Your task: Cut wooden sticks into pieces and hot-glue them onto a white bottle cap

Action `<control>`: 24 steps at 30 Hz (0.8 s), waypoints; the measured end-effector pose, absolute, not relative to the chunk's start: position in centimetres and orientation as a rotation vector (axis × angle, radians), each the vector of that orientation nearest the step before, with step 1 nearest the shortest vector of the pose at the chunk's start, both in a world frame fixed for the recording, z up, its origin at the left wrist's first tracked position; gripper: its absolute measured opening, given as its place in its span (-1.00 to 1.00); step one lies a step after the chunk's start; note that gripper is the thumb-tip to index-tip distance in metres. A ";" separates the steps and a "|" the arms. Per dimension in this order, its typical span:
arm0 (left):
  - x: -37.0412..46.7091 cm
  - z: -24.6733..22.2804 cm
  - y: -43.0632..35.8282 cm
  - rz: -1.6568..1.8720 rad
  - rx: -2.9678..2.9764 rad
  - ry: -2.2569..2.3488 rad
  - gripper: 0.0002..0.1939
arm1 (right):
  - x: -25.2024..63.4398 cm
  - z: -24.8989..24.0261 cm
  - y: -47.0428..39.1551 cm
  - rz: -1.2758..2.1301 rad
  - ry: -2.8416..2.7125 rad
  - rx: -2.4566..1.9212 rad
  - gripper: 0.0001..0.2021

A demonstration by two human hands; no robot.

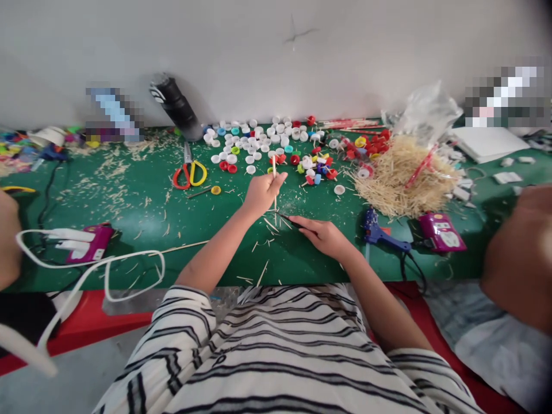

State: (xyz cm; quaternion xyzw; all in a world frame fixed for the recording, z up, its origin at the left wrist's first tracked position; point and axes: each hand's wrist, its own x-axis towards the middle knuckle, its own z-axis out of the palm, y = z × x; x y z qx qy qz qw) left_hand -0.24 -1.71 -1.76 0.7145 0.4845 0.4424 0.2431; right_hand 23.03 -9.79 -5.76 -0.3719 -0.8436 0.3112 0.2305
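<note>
Near the middle of the green table [233, 218], my left hand [261, 192] is closed on a thin pale wooden stick [274, 165] held upright, its lower end near the tabletop. My right hand [323, 234] is closed on a small dark knife [291, 221], whose tip points left to the stick's lower end. Pale shavings lie scattered around both. Beyond my hands are many white bottle caps [282, 129] and a group of coloured caps [318, 167], some with sticks in them.
Red-and-yellow scissors [190, 173] and a black bottle [176, 106] stand left. A straw-like stick pile [405, 178], blue glue gun [382, 233] and purple box [442, 233] are right. White cable [107, 261] loops at left. Other people's arms show at both edges.
</note>
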 end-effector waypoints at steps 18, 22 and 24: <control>0.0 -2.1 -2.4 1.190 2.089 1.222 -0.31 | 22.7 -5.8 -9.1 0.855 -2.389 -1.072 -0.51; 0.2 -1.1 -1.9 1.337 1.999 1.203 -0.30 | 22.3 -5.6 -9.0 0.789 -2.460 -1.141 -0.52; 0.1 0.2 -1.3 1.473 1.925 1.207 -0.29 | 22.1 -5.5 -8.9 0.726 -2.546 -1.191 -0.52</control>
